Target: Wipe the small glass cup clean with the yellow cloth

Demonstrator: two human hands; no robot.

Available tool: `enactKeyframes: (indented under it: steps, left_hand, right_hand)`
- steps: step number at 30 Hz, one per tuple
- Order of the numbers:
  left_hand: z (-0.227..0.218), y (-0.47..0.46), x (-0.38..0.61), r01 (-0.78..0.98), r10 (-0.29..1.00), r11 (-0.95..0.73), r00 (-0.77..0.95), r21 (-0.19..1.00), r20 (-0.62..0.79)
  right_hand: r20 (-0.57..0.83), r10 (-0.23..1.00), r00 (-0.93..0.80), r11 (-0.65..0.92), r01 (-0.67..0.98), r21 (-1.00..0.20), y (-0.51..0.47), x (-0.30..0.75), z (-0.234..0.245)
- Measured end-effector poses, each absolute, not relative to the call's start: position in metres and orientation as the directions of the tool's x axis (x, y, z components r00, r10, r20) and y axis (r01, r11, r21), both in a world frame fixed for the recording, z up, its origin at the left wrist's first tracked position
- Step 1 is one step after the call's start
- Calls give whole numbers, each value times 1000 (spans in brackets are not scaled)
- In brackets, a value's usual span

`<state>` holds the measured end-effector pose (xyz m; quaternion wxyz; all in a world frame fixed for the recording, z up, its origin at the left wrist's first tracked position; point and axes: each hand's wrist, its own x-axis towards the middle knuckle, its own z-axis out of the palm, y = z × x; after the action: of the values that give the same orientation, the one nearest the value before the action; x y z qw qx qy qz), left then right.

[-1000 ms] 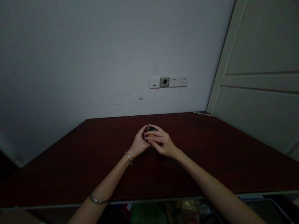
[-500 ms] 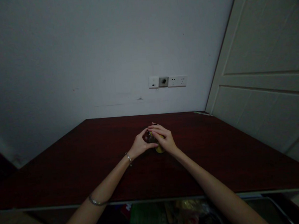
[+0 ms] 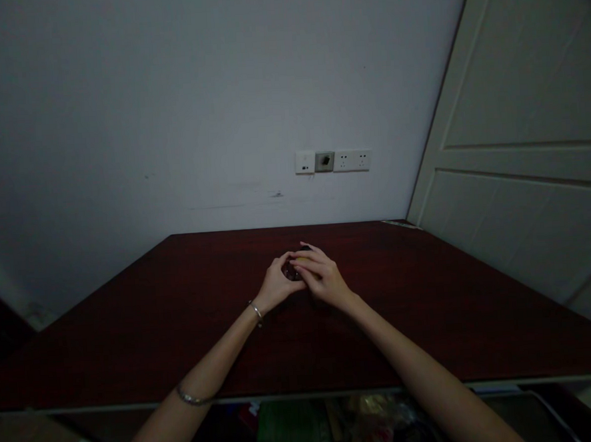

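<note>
I see L hand (image 3: 275,283) at 8 o'clock and R hand (image 3: 325,278) at 4, both curled round a small glassy thing (image 3: 290,272) at the person's 12 o'clock, seemingly mid-handling, so next move prob. needs steady grip.

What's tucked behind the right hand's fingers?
A dark, glossy object and a bit of yellow show between the right hand and left hand; the rest is covered, full shapes hidden.

The left forearm (image 3: 209,373) and right forearm (image 3: 408,347) slant forward, converging. The left hand (image 3: 273,288) curves in a C, thumb nearer the body; the right hand (image 3: 328,280) bends its fingers inward (tips close to the left's).
</note>
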<state>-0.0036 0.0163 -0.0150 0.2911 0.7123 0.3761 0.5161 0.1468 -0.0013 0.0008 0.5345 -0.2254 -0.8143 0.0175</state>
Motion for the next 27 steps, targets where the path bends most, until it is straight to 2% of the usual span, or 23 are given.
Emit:
enactKeyframes:
  steps: [2,4,6,8,11,13,20,27]
  left_hand:
    - [-16,19,-5,251,836,-549,170,797,522]
    - [-17,19,-6,245,837,-547,161,800,523]
    - [-17,18,-6,222,844,-535,179,815,505]
    - [-17,15,-5,176,848,-519,233,837,477]
    - [-15,10,-2,101,855,-475,290,874,431]
    - [-13,8,0,51,874,-425,284,904,395]
    - [-8,6,3,-186,908,-328,207,926,363]
    - [-8,3,0,-205,882,-303,309,931,356]
  right_hand:
    - [831,319,-456,929,325,-179,-5,146,0]
    - [821,303,-484,939,297,-171,-6,145,0]
    - [848,349,-398,927,280,-250,-4,145,2]
    - [859,436,-268,895,230,-383,0,147,4]
    - [809,573,-133,819,101,-564,4,151,8]
    - [787,609,-104,793,44,-608,4,152,10]
    - [862,476,-173,879,128,-460,-11,142,8]
    - [815,575,-73,817,98,-568,-2,147,7]
